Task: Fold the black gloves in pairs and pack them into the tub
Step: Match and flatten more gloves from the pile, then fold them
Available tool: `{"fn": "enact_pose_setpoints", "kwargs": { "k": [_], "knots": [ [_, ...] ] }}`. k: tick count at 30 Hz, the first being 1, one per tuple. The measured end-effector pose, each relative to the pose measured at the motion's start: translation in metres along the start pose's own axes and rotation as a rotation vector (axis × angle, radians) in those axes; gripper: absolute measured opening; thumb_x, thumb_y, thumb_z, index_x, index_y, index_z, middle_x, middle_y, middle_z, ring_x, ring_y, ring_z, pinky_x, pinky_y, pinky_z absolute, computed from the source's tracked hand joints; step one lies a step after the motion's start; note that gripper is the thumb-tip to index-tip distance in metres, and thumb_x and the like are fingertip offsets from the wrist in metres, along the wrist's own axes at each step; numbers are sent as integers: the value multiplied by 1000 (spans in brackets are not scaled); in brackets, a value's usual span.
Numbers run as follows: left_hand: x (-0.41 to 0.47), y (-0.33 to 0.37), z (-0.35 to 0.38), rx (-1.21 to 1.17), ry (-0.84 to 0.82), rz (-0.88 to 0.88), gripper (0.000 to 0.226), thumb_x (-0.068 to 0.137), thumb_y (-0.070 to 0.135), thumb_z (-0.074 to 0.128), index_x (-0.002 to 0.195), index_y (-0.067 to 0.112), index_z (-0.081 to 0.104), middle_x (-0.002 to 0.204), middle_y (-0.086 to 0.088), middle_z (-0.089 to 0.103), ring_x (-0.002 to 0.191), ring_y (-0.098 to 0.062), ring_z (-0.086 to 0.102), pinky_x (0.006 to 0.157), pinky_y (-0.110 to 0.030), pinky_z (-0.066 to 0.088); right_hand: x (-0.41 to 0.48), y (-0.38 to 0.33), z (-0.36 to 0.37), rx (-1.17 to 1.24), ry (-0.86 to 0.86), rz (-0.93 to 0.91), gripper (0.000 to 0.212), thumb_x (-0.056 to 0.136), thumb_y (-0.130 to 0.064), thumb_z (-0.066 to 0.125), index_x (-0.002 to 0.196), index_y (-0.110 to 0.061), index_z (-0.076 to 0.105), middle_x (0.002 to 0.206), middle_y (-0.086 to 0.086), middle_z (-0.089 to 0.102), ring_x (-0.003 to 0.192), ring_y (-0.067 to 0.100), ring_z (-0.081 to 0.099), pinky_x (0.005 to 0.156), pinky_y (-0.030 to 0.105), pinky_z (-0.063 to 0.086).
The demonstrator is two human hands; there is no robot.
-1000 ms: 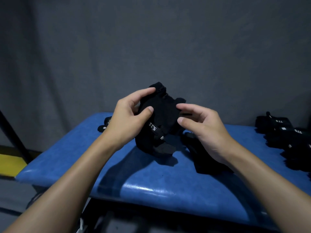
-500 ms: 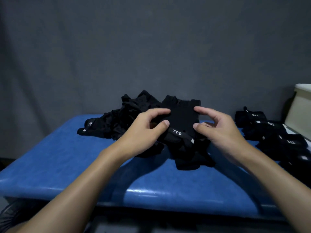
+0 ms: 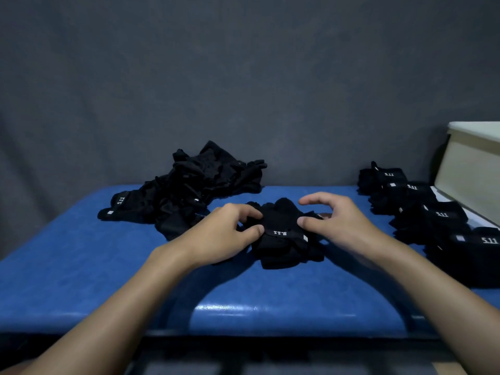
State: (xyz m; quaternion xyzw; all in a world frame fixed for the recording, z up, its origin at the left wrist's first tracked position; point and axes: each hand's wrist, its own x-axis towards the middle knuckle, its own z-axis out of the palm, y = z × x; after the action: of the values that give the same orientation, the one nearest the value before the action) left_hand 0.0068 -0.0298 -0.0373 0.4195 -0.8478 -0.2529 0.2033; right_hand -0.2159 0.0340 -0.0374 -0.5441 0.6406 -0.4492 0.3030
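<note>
A folded pair of black gloves (image 3: 284, 239) with a white 5.11 wrist strap lies on the blue padded table (image 3: 81, 266), in the middle. My left hand (image 3: 224, 234) pinches its left edge between thumb and fingers. My right hand (image 3: 338, 220) touches its right edge with the thumb, the fingers curled above it. A loose heap of black gloves (image 3: 194, 190) lies at the back left. A row of folded glove pairs (image 3: 422, 207) runs along the right side. The cream tub (image 3: 473, 169) stands at the far right, only partly in view.
A dark grey cloth backdrop (image 3: 243, 77) hangs right behind the table. The table's front edge (image 3: 270, 326) is close to me, with a dark frame below it.
The glove pair was held up in the air between both hands and has come down onto the table. My view has turned right, bringing the tub and the folded row into sight.
</note>
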Motion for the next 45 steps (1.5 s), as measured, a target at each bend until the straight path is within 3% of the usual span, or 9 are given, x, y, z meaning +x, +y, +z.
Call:
{"fn": "enact_pose_setpoints", "kwargs": {
  "k": [3, 6, 12, 17, 22, 31, 37, 42, 45],
  "knots": [
    [-1, 0, 1, -19, 30, 7, 36, 92, 41, 64, 127, 32, 62, 107, 18, 62, 95, 3, 60, 91, -24, 50, 0, 0, 4, -42, -2, -35, 27, 80, -17, 78, 104, -28, 69, 105, -9, 69, 83, 10, 65, 80, 24, 52],
    [0, 3, 2, -95, 67, 34, 40, 90, 32, 69, 129, 27, 62, 104, 16, 63, 92, 1, 62, 84, -20, 49, 1, -3, 6, 12, -6, -43, 29, 81, -12, 77, 108, -21, 71, 102, -3, 72, 86, 13, 70, 77, 22, 56],
    [1, 10, 8, -357, 92, 58, 59, 89, 15, 72, 143, 10, 48, 129, 6, 48, 95, -30, 68, 83, -33, 56, 5, -10, 5, 131, 58, -107, 34, 81, -9, 76, 114, -17, 70, 112, 2, 68, 95, 17, 70, 84, 31, 58],
    [1, 8, 20, -282, 0, -11, 64, 90, 25, 72, 147, 13, 45, 135, 8, 46, 100, -13, 68, 92, -33, 55, 6, 4, 5, -203, -2, -61, 32, 83, -23, 76, 113, -29, 66, 122, -4, 51, 112, 13, 54, 96, 27, 45],
    [1, 11, 18, -230, 4, -35, 62, 90, 31, 71, 145, 18, 46, 132, 9, 47, 93, -11, 68, 92, -30, 54, 1, 5, 0, -285, 70, -107, 34, 85, -29, 73, 117, -31, 61, 121, -4, 47, 113, 10, 48, 99, 26, 37],
    [-7, 9, 15, -171, 76, -36, 34, 92, 33, 66, 125, 30, 59, 89, 13, 60, 83, -7, 63, 88, -31, 53, -21, 10, -12, -146, 33, -79, 20, 93, -21, 63, 107, -35, 64, 91, 7, 68, 84, 19, 63, 76, 25, 44],
    [-10, 12, 18, -161, 146, -55, 37, 92, 33, 67, 128, 25, 61, 109, 9, 63, 101, -6, 62, 95, -24, 48, -27, 14, -3, -89, -7, -50, 19, 93, -21, 63, 106, -33, 68, 96, -7, 71, 94, 9, 66, 75, 11, 45],
    [-11, 14, 20, -224, 137, -51, 46, 92, 27, 68, 135, 18, 58, 115, 0, 65, 93, -12, 68, 95, -32, 52, -29, 10, 1, -34, -12, -40, 18, 93, -22, 63, 104, -35, 69, 102, -9, 71, 97, 5, 66, 81, 13, 46],
    [-12, 17, 20, -295, 156, -60, 45, 92, 24, 68, 135, 19, 57, 102, -2, 71, 81, -9, 71, 82, -17, 53, -31, 4, 0, 77, 39, -54, 17, 93, -22, 63, 107, -31, 70, 104, -11, 71, 96, 1, 66, 77, 12, 46]
  ]
}}
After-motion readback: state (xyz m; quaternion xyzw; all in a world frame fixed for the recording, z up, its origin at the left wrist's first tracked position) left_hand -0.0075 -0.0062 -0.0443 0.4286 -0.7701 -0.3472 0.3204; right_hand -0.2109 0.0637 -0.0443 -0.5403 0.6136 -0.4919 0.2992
